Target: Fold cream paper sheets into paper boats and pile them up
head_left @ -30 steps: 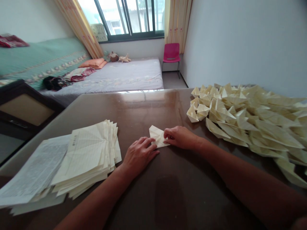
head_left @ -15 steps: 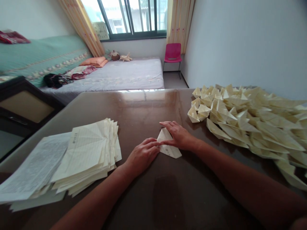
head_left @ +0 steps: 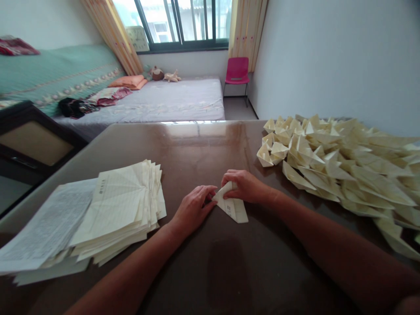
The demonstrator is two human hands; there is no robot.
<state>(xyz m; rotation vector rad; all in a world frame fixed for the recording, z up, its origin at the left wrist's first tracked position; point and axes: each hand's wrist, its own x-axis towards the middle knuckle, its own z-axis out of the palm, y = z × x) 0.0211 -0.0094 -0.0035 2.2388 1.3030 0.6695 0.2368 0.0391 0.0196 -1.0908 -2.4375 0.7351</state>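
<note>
A folded sheet of cream paper (head_left: 236, 209), roughly triangular with small print on it, lies on the brown table (head_left: 193, 170) in front of me. My left hand (head_left: 196, 204) pinches its left corner between thumb and fingers. From the upper right, my right hand (head_left: 242, 185) grips the paper's top edge, thumb on the near face and fingers curled behind. Part of the upper edge is hidden by the right fingers.
On the left lies a stack of lined cream sheets (head_left: 121, 192) beside printed white sheets (head_left: 55, 223). A large heap of folded paper boats (head_left: 341, 162) covers the table's right side. Beyond the far edge are a bed (head_left: 183, 100) and a pink chair (head_left: 237, 72).
The folded paper has turned slightly, its lower edge now steeper. My right fingers have gone from stretched out flat to curled around its top edge, and my left fingers have closed on its corner.
</note>
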